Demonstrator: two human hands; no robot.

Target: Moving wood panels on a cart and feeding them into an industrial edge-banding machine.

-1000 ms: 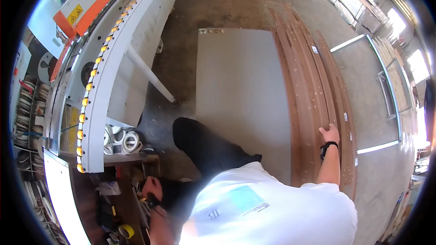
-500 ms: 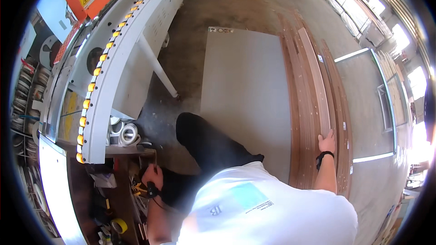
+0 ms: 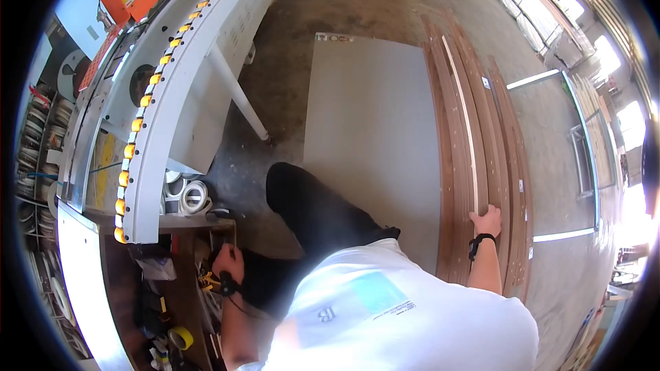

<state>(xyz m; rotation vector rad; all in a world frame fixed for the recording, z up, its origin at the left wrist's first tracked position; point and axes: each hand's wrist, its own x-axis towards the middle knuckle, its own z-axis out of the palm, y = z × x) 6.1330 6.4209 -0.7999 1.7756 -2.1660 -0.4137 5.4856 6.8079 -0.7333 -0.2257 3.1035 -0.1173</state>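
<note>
Brown wooden strips (image 3: 450, 165) lie lengthwise side by side on my right. My right hand (image 3: 487, 222), with a black band at the wrist, grips the near end of one wooden strip (image 3: 470, 139). That strip stands tilted, its narrow pale edge facing up. On the left, my left hand (image 3: 228, 263) is closed beside the open shelf of a brown cabinet (image 3: 189, 229), close to my black-trousered leg. Whatever it may hold is hidden by its curled fingers.
A large grey panel (image 3: 368, 110) lies beside the strips. A machine with a row of yellow rollers (image 3: 145, 101) runs along the left. White rolls (image 3: 195, 198) and yellow tape (image 3: 180, 337) sit around the cabinet. A metal frame (image 3: 584, 117) lies at right.
The wooden strip in my right hand has turned from its broad face to its narrow edge and shifted slightly left. My left hand has moved slightly left.
</note>
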